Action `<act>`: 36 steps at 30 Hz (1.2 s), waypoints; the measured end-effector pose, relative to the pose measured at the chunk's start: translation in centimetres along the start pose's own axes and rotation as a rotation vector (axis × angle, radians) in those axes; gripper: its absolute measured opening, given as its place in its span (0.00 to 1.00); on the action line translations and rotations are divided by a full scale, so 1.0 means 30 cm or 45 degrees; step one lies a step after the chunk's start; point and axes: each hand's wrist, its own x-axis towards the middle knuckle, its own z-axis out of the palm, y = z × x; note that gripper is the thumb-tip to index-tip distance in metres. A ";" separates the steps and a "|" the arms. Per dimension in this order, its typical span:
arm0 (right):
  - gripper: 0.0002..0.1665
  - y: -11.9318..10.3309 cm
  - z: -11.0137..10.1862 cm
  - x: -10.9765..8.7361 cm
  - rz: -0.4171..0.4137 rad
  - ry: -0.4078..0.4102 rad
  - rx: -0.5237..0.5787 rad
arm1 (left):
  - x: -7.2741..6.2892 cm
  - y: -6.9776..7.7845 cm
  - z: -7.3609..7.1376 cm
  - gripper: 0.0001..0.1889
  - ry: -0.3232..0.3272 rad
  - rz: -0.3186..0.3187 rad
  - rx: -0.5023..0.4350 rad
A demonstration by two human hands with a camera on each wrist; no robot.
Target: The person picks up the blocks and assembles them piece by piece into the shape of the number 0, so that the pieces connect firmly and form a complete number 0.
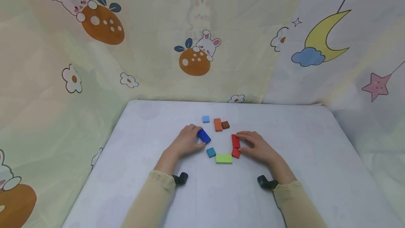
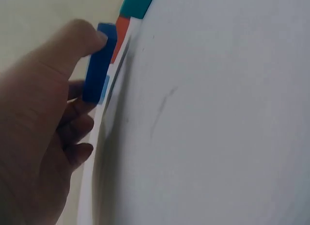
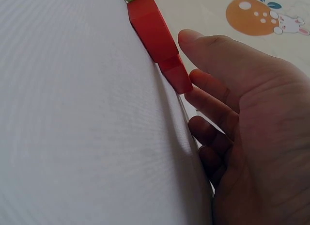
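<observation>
My left hand (image 1: pixel 188 140) pinches a dark blue rectangular block (image 1: pixel 204 136) between thumb and fingers, thumb on its near end. The left wrist view shows the same blue block (image 2: pixel 100 65) gripped by its ends. Beside two red blocks is my right hand (image 1: pixel 257 146), fingers loosely bent around their outer side. The longer red block (image 1: pixel 235 141) meets the smaller red block (image 1: pixel 235 153) end to end. In the right wrist view, a narrow gap separates the thumb (image 3: pixel 208 48) from the red; a fingertip is at the far end, contact unclear.
A lime green block (image 1: pixel 224 159) lies at the near side, with a teal block (image 1: pixel 211 152) off its left corner. Farther back are an orange block (image 1: pixel 218 125), a brown block (image 1: pixel 225 125) against it, and a light blue block (image 1: pixel 206 119). A patterned cloth (image 1: pixel 152 45) hangs behind the white table (image 1: pixel 316 150).
</observation>
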 end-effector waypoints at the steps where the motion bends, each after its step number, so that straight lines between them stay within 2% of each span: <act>1: 0.37 0.000 0.000 0.000 0.000 0.001 0.001 | -0.002 -0.005 -0.003 0.38 -0.015 0.021 -0.015; 4: 0.37 0.001 0.001 0.000 0.002 0.001 0.000 | -0.006 -0.017 -0.006 0.38 -0.059 0.066 -0.017; 8: 0.36 0.002 0.002 0.002 0.003 0.006 -0.003 | -0.008 -0.025 0.000 0.39 -0.078 0.075 -0.023; 15: 0.36 -0.004 0.002 0.000 -0.012 0.021 0.001 | -0.019 -0.025 0.013 0.42 -0.007 0.016 -0.022; 24: 0.36 0.002 0.005 0.001 -0.003 0.009 0.008 | -0.046 -0.008 0.032 0.36 0.116 0.015 -0.015; 29: 0.37 0.004 0.004 0.001 -0.008 0.006 0.006 | -0.051 -0.001 0.044 0.35 0.133 0.031 0.010; 36: 0.37 0.007 0.002 0.001 -0.009 0.013 0.009 | -0.048 -0.008 0.056 0.35 0.110 0.067 0.020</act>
